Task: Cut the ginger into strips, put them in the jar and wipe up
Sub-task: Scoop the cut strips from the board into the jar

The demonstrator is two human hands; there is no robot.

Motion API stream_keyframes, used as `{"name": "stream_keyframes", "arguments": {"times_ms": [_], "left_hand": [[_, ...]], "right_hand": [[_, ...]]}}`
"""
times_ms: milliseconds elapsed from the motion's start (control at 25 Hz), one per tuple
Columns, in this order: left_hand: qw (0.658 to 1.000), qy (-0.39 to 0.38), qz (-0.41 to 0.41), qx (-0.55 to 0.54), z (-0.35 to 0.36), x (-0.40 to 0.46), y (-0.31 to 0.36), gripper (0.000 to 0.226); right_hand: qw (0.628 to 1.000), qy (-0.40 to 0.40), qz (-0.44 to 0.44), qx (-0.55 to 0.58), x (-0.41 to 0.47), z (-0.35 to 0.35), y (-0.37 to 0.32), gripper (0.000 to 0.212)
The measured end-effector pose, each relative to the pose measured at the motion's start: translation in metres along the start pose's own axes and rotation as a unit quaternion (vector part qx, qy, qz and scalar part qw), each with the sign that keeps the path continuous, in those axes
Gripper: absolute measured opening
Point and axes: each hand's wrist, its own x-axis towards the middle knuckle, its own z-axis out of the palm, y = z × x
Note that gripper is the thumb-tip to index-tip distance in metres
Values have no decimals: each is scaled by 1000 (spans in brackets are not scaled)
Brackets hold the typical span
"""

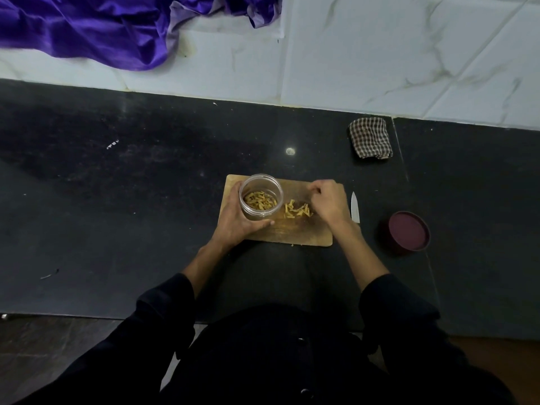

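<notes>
I am looking down on a dark polished stone surface [122, 176] running along a wall of white marbled tiles [380, 54], with a purple satin cloth [87, 27] hanging over the tiles at the far left. The landmark is the one rectangular wooden cutting board [292, 232] in front of me.

I judge the cutting is finished and the transfer step is under way. My left hand [236, 220] is curling round the one clear round plastic jar [261, 197], which is standing open on the board's left part and already holding a good share of the pale yellow ginger strips [296, 211]. The rest are lying in a small pile on the board just right of the jar, too many and too tangled to count. My right hand [327, 203] is hovering over that pile with fingers bent down; I cannot tell whether it is pinching any strips.

Next I am needing to gather that pile and drop it through the jar mouth.

One white-bladed knife [354, 206] is lying just right of the board, one maroon round lid [407, 231] further right, and one folded brown-and-white checked cloth [370, 138] beyond the board's far right corner, waiting for wiping.
</notes>
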Motion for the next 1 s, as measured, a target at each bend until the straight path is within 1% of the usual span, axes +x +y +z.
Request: {"name": "stream_keyframes", "arguments": {"times_ms": [80, 200, 240, 360, 480, 560, 640, 680, 760, 840, 880, 960, 1000], "left_hand": [[1000, 3, -3, 4, 0, 0, 0, 111], [1000, 9, -2, 6, 1, 0, 1, 110], [1000, 9, 1, 8, 1, 0, 1, 109], [1000, 7, 3, 13, 2, 0, 1, 111], [1000, 9, -3, 12, 1, 0, 1, 113], [1000, 4, -2, 7, 1, 0, 0, 112], [1000, 1, -2, 5, 1, 0, 1, 109], [1000, 2, 0, 4, 1, 0, 1, 107], [1000, 5, 4, 2, 0, 0, 1, 105], [1000, 8, 4, 0, 0, 0, 1, 103], [1000, 8, 4, 0, 0, 0, 1, 102], [1000, 8, 5, 3, 1, -1, 1, 103], [1000, 10, 4, 6, 1, -1, 1, 104]], "right_hand": [[998, -22, -20, -56, -1, 16, 9, 27], [988, -54, -104, -102, -8, 40, 4, 38], [982, -59, -135, -120, -11, 46, 3, 39], [969, -32, -205, -135, -20, 55, 16, 33], [969, -5, -226, -104, -22, 50, 30, 22], [972, -12, -221, -80, -24, 40, 31, 21], [978, 6, -205, -33, -25, 29, 31, 25], [983, 23, -182, -2, -25, 23, 32, 28], [994, 41, -100, 31, -21, 13, 35, 33], [1000, 16, -26, -5, -16, 12, 35, 33], [999, -6, -14, -31, -16, 14, 32, 35], [996, -38, -23, -71, -24, 26, 23, 43], [994, -40, -37, -95, -30, 34, 17, 46]]}}
